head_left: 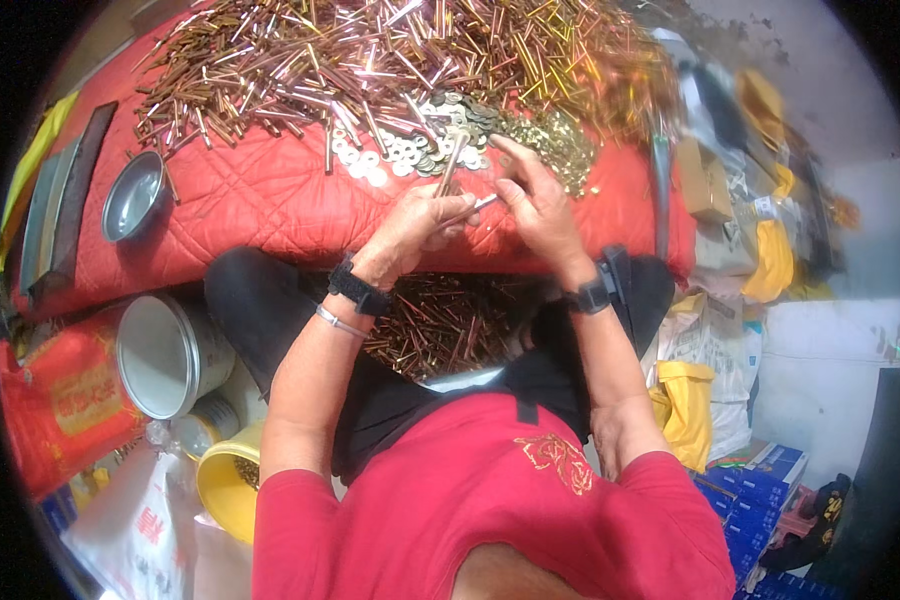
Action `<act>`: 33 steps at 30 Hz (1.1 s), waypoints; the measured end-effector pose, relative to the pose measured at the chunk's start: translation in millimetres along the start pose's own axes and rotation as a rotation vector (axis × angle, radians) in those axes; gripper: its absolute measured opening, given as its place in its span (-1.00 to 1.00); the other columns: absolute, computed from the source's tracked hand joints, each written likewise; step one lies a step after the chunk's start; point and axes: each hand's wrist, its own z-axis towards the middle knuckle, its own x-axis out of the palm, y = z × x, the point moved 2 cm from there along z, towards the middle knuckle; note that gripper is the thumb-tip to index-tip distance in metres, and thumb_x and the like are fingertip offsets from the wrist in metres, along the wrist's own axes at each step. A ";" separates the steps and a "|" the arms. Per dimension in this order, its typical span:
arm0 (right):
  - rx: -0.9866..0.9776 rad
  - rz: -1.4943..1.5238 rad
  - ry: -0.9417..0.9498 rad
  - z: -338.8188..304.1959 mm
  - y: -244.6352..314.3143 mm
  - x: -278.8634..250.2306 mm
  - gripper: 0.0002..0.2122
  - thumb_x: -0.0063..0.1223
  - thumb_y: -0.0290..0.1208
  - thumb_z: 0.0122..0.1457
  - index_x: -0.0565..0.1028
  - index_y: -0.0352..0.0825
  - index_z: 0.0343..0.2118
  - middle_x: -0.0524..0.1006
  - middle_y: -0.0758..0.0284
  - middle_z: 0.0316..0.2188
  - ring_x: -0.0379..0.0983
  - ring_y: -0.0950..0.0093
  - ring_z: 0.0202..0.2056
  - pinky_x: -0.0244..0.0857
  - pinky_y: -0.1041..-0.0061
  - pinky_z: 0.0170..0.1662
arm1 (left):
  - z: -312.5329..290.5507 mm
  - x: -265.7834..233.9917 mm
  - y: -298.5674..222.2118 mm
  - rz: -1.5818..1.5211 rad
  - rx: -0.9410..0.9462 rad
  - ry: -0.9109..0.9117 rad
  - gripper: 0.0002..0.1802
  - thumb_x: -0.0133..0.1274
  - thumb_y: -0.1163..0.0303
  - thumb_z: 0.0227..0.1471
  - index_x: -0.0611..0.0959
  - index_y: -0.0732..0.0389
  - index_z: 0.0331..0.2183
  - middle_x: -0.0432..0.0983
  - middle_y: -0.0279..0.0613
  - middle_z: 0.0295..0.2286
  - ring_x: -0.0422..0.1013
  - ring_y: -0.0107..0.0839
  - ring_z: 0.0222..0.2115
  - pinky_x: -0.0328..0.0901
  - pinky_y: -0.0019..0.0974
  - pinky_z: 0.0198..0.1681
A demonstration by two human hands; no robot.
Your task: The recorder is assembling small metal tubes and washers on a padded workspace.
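My left hand is closed around slim metal rods. One rod sticks up from the fist toward the pile, and another rod points right. The right hand hovers close by with thumb and fingers apart; its thumb is by the tip of the right-pointing rod, and whether they touch I cannot tell. Just beyond both hands lie flat round washers, pale and darker ones mixed. To their right spreads a heap of small brass-coloured nuts. Behind is a big pile of copper-coloured rods.
Red quilted cloth covers the work surface, with a metal bowl at left. More rods lie below, between my legs. A white bucket and a yellow bucket stand left; boxes and yellow bags are at right.
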 end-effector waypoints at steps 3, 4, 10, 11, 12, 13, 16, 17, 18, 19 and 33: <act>0.112 -0.008 0.037 -0.7 -0.8 -1.1 -0.69 -0.04 -0.43 0.20 0.38 -0.28 0.02 0.47 0.24 -0.50 0.41 0.47 -0.47 0.30 0.48 -0.33 | -1.9 2.0 1.7 -0.006 -0.007 -0.004 -0.77 0.02 0.24 0.08 0.55 0.17 -0.50 0.26 -0.52 -0.71 0.06 -0.70 -0.75 -0.10 -0.56 -0.71; 0.094 -0.024 0.002 -0.4 4.0 -0.2 -0.70 -0.04 -0.43 0.20 0.38 -0.28 0.01 0.47 0.23 -0.50 0.42 0.46 -0.47 0.30 0.48 -0.34 | -1.0 0.2 2.4 -0.022 -0.005 -0.009 -0.77 0.02 0.24 0.08 0.55 0.17 -0.50 0.25 -0.52 -0.71 0.06 -0.70 -0.75 -0.10 -0.56 -0.71; 0.081 -0.063 0.068 -3.0 -1.6 -4.3 -0.70 -0.06 -0.42 0.20 0.37 -0.30 0.01 0.50 0.17 -0.42 0.47 0.32 -0.41 0.32 0.41 -0.28 | 2.0 2.6 4.8 -0.022 -0.012 0.014 -0.77 0.02 0.22 0.08 0.55 0.16 -0.50 0.25 -0.52 -0.71 0.06 -0.71 -0.74 -0.12 -0.55 -0.71; 0.057 -0.087 0.032 -2.8 4.2 -3.7 -0.70 -0.06 -0.42 0.20 0.38 -0.30 0.00 0.51 0.17 -0.42 0.47 0.31 -0.40 0.33 0.41 -0.27 | 3.7 1.0 5.6 -0.032 0.000 0.012 -0.76 0.02 0.22 0.08 0.55 0.16 -0.50 0.25 -0.52 -0.71 0.06 -0.71 -0.74 -0.12 -0.55 -0.70; 0.034 -0.112 -0.004 -1.5 8.1 -2.4 -0.71 -0.05 -0.42 0.19 0.39 -0.30 -0.01 0.51 0.16 -0.41 0.48 0.29 -0.40 0.34 0.40 -0.26 | 3.5 -2.2 6.3 -0.004 -0.004 0.001 -0.76 0.01 0.22 0.09 0.54 0.16 -0.49 0.24 -0.53 -0.71 0.06 -0.71 -0.75 -0.12 -0.56 -0.71; -0.089 -0.083 -0.022 -2.2 5.5 0.2 -0.71 -0.05 -0.39 0.20 0.41 -0.31 -0.03 0.52 0.15 -0.35 0.48 0.27 -0.37 0.35 0.40 -0.25 | 2.5 -2.0 4.2 0.025 -0.008 0.000 -0.76 0.00 0.21 0.10 0.53 0.15 -0.48 0.23 -0.54 -0.72 0.05 -0.72 -0.75 -0.12 -0.57 -0.72; 0.155 0.003 0.208 -5.6 -7.9 -1.5 -0.70 -0.07 -0.39 0.20 0.39 -0.34 -0.02 0.51 0.12 -0.27 0.48 0.26 -0.31 0.34 0.40 -0.21 | -0.6 5.2 2.7 0.056 -0.027 -0.004 -0.76 -0.02 0.22 0.11 0.52 0.16 -0.48 0.21 -0.54 -0.73 0.04 -0.72 -0.77 -0.11 -0.58 -0.74; 0.325 0.189 0.242 -5.1 -11.5 -0.7 -0.73 -0.09 -0.40 0.20 0.41 -0.34 -0.05 0.51 0.13 -0.26 0.48 0.25 -0.28 0.33 0.41 -0.19 | -0.8 6.3 3.9 0.036 -0.034 -0.014 -0.76 -0.02 0.22 0.11 0.52 0.16 -0.48 0.21 -0.53 -0.74 0.04 -0.71 -0.77 -0.11 -0.58 -0.74; 0.260 0.136 0.165 -4.8 -10.0 -2.8 -0.73 -0.08 -0.39 0.20 0.42 -0.34 -0.06 0.52 0.13 -0.27 0.48 0.26 -0.29 0.33 0.42 -0.20 | 0.9 6.5 4.5 0.015 -0.040 -0.024 -0.76 -0.02 0.22 0.11 0.52 0.17 -0.48 0.21 -0.53 -0.74 0.04 -0.71 -0.78 -0.11 -0.58 -0.74; 0.193 0.084 0.096 -4.0 -5.3 -4.3 -0.74 -0.07 -0.39 0.20 0.43 -0.33 -0.07 0.52 0.14 -0.29 0.49 0.28 -0.30 0.33 0.42 -0.21 | 2.6 2.2 4.4 -0.018 -0.031 0.030 -0.76 -0.02 0.22 0.11 0.52 0.17 -0.48 0.21 -0.53 -0.73 0.04 -0.71 -0.77 -0.10 -0.58 -0.74; -0.120 0.102 0.184 -9.2 -19.1 -8.2 -0.75 -0.06 -0.40 0.21 0.45 -0.31 -0.07 0.51 0.23 -0.35 0.44 0.46 -0.27 0.29 0.54 -0.18 | -0.2 10.2 -2.5 0.232 -0.105 0.023 -0.74 -0.03 0.18 0.12 0.57 0.16 -0.41 0.24 -0.54 -0.71 0.08 -0.71 -0.74 -0.04 -0.57 -0.68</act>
